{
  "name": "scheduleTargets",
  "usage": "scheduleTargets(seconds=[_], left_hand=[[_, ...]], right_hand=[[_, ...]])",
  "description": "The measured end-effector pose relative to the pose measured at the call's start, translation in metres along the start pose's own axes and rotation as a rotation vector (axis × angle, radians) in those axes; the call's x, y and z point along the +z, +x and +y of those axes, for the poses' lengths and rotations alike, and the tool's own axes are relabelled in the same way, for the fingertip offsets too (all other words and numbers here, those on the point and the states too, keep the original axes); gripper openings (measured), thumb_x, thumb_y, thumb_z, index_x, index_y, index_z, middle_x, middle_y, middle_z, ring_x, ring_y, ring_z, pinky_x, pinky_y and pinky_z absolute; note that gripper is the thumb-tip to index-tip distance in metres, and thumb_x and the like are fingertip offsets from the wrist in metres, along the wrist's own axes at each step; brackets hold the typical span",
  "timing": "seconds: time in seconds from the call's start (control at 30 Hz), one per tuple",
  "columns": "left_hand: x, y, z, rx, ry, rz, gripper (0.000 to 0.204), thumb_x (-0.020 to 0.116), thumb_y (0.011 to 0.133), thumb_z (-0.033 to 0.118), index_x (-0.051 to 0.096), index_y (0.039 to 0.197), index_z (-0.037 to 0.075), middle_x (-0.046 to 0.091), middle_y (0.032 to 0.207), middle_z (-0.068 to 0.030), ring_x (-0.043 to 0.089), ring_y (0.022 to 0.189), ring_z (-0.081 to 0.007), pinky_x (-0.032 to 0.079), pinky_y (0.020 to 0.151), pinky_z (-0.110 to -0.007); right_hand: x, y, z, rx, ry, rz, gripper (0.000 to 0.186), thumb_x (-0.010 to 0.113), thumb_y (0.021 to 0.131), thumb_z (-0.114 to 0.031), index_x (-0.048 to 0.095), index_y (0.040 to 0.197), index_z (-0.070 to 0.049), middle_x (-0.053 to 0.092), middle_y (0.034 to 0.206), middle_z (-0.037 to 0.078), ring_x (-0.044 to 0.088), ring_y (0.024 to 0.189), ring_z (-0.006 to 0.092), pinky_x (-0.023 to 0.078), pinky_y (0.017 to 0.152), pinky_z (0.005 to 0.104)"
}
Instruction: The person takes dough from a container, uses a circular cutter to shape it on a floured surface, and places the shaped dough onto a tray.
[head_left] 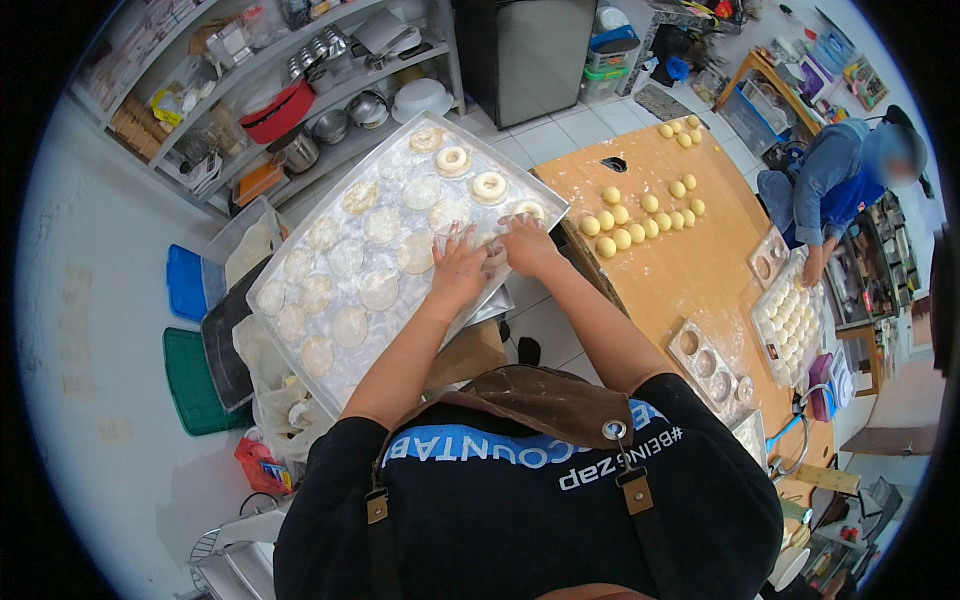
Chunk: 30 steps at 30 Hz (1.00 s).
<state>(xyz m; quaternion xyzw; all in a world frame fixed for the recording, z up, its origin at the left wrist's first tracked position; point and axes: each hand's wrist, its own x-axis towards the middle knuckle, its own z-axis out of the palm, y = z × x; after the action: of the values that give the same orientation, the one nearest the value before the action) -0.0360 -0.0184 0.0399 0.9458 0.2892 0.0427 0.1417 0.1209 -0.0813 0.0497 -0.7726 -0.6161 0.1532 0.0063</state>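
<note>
A floured metal tray (290,280) tilts across my view, covered with several flattened dough rounds (380,225) and some pale dough rings (489,186) near its right corner. My left hand (458,262) is over the tray's right side, fingers spread and bent at the dough. Just right of it, my right hand (525,242) has its fingers apart and curved down by a ring at the tray's edge. Exactly what the fingertips press on is partly hidden.
A wooden table (640,290) at right holds several dough balls (620,238), cutters on boards (705,365) and a dough-filled tray (785,330). A co-worker (820,180) bends over that tray. Shelves (330,90) with bowls, a dark appliance (520,60) and plastic bins (190,365) surround my tray.
</note>
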Motion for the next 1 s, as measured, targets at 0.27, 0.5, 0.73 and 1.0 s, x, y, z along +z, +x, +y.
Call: scheduleTargets(seconds=[0.27,0.5,0.73,1.0], left_hand=[[-0.016,0.008,-0.002,-0.081,-0.145,0.086,0.045,0.069,0.072,0.024,0.058,0.114,0.018,0.029,0.146,-0.0085,0.013,0.139,-0.0302,0.008,0.111,-0.053],[-0.048,-0.003,-0.004,-0.158,0.059,-0.038,0.080,0.071,0.069,0.034,0.035,0.139,0.017,0.012,0.151,-0.0129,0.002,0.140,-0.0366,0.007,0.108,-0.059],[-0.032,-0.047,0.006,-0.108,-0.014,0.051,0.085,0.071,0.069,0.038,0.031,0.141,0.018,0.010,0.151,-0.0144,0.005,0.139,-0.0381,0.007,0.107,-0.060],[0.026,-0.066,0.097,0.552,-0.294,0.286,0.063,0.066,0.075,0.029,0.044,0.132,0.012,0.029,0.145,-0.0165,0.023,0.133,-0.0388,0.017,0.105,-0.051]], right_hand=[[-0.022,-0.006,0.002,0.002,0.387,0.312,0.029,0.058,0.076,-0.006,0.062,0.104,-0.013,0.050,0.121,0.016,0.051,0.108,0.0335,0.041,0.094,0.0393],[-0.007,-0.004,0.014,-0.184,0.125,0.366,0.048,0.061,0.076,-0.007,0.052,0.124,-0.011,0.046,0.131,0.019,0.045,0.118,0.0363,0.039,0.097,0.0390],[0.017,-0.116,0.038,0.059,0.600,0.610,0.037,0.060,0.080,-0.014,0.055,0.116,-0.009,0.056,0.114,0.016,0.053,0.107,0.0318,0.041,0.093,0.0405],[0.129,-0.311,0.086,0.627,0.762,0.632,0.027,0.059,0.079,-0.012,0.061,0.105,-0.006,0.062,0.100,0.015,0.061,0.093,0.0282,0.047,0.082,0.0373]])
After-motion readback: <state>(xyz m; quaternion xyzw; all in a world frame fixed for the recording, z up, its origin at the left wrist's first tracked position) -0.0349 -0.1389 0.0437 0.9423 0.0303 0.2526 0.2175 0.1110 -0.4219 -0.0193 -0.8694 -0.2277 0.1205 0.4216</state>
